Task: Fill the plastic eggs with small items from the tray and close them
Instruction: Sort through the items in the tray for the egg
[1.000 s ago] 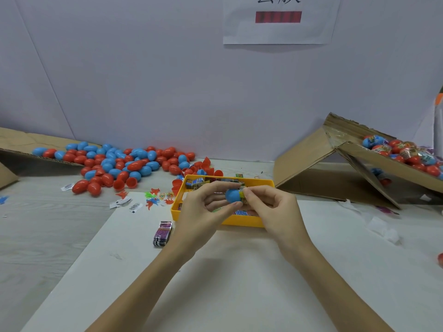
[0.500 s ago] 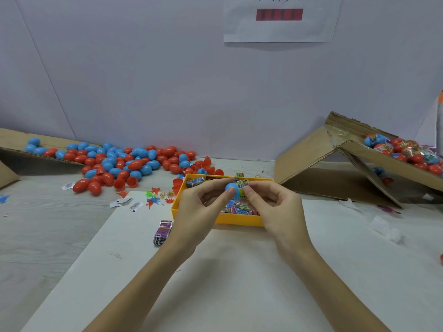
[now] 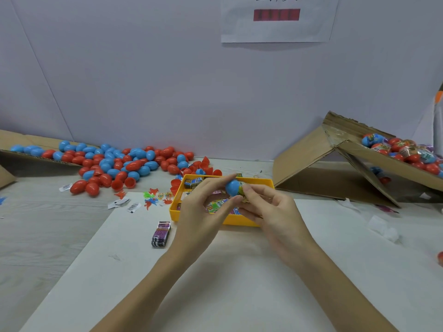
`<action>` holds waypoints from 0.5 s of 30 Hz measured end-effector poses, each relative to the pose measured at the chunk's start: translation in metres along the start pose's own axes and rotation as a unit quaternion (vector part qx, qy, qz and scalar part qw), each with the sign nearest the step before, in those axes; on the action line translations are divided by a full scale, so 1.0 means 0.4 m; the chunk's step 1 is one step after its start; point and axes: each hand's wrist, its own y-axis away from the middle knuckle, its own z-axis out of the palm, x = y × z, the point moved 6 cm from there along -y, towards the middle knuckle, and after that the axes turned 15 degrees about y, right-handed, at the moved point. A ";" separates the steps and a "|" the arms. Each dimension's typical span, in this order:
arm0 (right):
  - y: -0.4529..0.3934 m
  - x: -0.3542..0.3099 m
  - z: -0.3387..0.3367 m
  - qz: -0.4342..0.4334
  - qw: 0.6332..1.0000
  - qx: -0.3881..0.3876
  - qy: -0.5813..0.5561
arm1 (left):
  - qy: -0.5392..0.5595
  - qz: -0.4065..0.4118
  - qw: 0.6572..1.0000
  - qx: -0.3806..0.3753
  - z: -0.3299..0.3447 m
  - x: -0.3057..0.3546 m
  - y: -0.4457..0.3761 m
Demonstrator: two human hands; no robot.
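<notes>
Here my left hand [image 3: 203, 207] pinched the blue egg [image 3: 232, 187] above the yellow tray [image 3: 173, 210]; my right hand [image 3: 268, 207] gripped its wrapped end, apparently a packet.

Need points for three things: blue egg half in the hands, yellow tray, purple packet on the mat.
blue egg half [image 3: 232, 187], head view, on its rounded shell.
yellow tray [image 3: 173, 210], head view, on its near left wall.
purple packet [image 3: 161, 234], head view, on its top face.

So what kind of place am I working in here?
Probably a small hand-packing station: loose eggs heaped on the table, a yellow tray of small packets, and a cardboard box collecting wrapped eggs.
</notes>
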 end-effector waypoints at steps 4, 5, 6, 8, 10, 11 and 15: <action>0.008 0.002 0.032 0.086 0.982 -0.092 -0.141 | -0.084 0.056 0.995 -0.015 0.006 0.022 -0.003; 0.011 0.000 0.040 0.101 0.975 -0.107 -0.166 | -0.099 0.068 0.993 -0.020 0.007 0.027 -0.003; 0.014 -0.001 0.047 0.114 0.969 -0.116 -0.185 | -0.108 0.078 0.991 -0.026 0.009 0.031 -0.002; 0.020 -0.001 0.060 0.137 0.957 -0.128 -0.221 | -0.113 0.093 0.989 -0.035 0.014 0.036 0.000; 0.025 -0.002 0.070 0.155 0.945 -0.137 -0.253 | -0.107 0.090 0.990 -0.033 0.015 0.037 -0.001; 0.027 -0.001 0.073 0.162 0.940 -0.140 -0.266 | -0.102 0.086 0.991 -0.029 0.013 0.037 -0.001; 0.033 0.003 0.083 0.176 0.926 -0.147 -0.301 | -0.101 0.111 0.988 -0.024 0.007 0.043 -0.003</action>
